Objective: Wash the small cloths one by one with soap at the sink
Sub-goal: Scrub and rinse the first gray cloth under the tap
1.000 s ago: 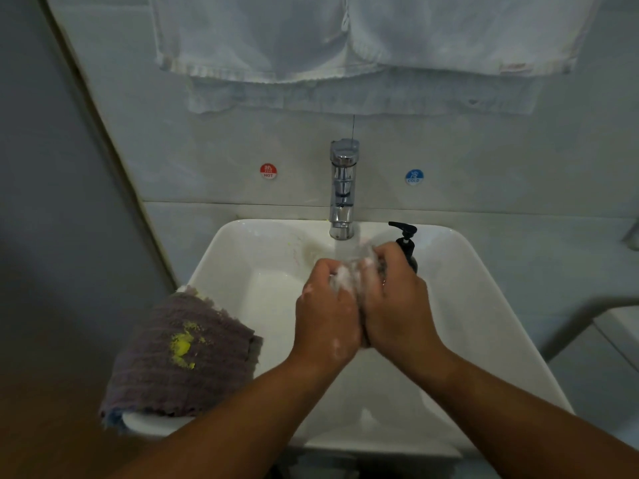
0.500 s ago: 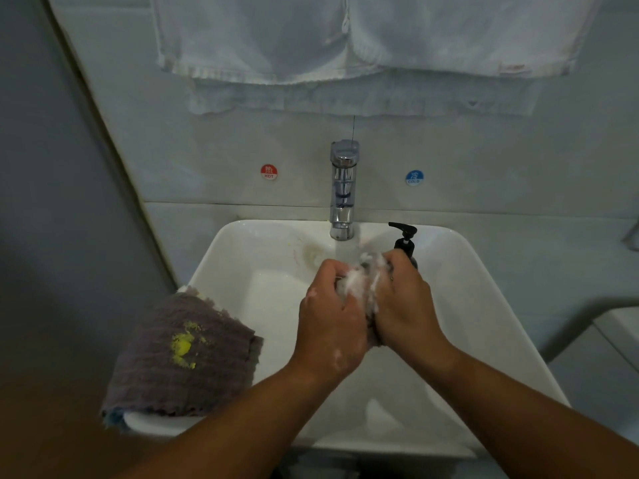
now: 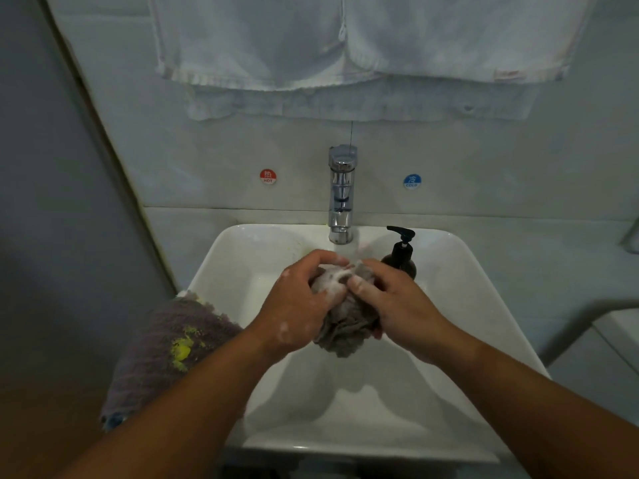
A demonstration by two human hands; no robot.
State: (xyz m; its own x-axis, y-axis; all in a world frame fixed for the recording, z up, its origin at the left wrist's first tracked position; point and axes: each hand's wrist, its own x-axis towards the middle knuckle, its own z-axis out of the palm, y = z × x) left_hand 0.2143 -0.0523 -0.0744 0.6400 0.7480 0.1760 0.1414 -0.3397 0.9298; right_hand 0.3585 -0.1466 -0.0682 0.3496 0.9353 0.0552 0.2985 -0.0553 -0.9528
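On the far wall: white towels (image 3: 345,46) hang in two overlapping layers above everything else.
Below them: a white sink (image 3: 242,271), deep and square-cornered, its near rim toward me.
On the sink's left rim: a folded purple-grey cloth (image 3: 155,354) with a yellow stain on top. It is well apart from the hands and looks unwashed.
Left hand (image 3: 297,305): fingers curled over the left and top of a bunched cloth, gripping it, with flecks of lather on the knuckles and back.
Right hand (image 3: 397,302): gripping the same bundle from the right, thumb pressed into the foamy top.
Cloth being washed: a small grey cloth (image 3: 345,326), crumpled between both hands over the middle of the basin. It is white with suds up top, and its lower folds hang free below the palms.
Faucet (image 3: 341,191): chrome, upright at the far rim, spout just beyond the hands. I cannot tell whether water is running.
Soap pump bottle (image 3: 401,254): dark, standing in the sink's far right, just behind the right hand.
Stickers: a red HOT sticker (image 3: 268,176) left of the faucet and a blue COLD sticker (image 3: 411,181) right of it.
Step in hand: by the look of it, scrubbing this cloth with soap.
Progress: I'd say one cloth is mid-wash and at least the stained one is left to do.
Next move: likely a rinse under the spout, then a wring. That calls for opening the folds so that no lather stays trapped inside.
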